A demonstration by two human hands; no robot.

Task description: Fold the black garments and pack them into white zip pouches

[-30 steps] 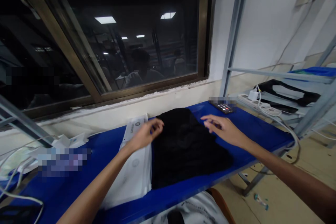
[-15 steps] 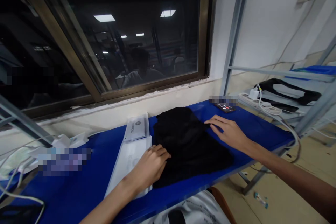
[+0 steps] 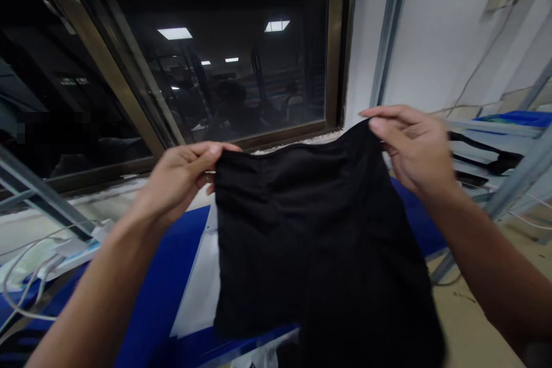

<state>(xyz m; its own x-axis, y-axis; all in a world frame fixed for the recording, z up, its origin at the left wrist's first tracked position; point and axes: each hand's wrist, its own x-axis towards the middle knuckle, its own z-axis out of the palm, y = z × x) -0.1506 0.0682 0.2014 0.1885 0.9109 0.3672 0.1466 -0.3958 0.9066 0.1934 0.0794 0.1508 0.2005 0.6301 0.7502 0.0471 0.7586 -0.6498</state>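
A pair of black shorts [image 3: 310, 230] hangs stretched between my two hands, raised in front of me with its top edge sagging slightly. My left hand [image 3: 176, 178] pinches the upper left corner between thumb and fingers. At the upper right corner my right hand [image 3: 416, 146] grips the cloth, held a little higher than the left. Two leg parts show at the lower end, the right one reaching down past the picture's edge. Behind the cloth lies a white plastic mailing bag [image 3: 200, 279], partly covered from view.
The blue table [image 3: 159, 276] runs below the window [image 3: 259, 86]. White cables [image 3: 21, 305] and pale items crowd its left end. Metal shelf posts [image 3: 390, 29] stand at both sides. On the right rack are a blue tray [image 3: 515, 119] and a black strap-like item [image 3: 509, 164].
The black shorts were lying on the table and are now lifted and spread upright. Both hands have risen and closed on its top corners. The phone at the back is now hidden.
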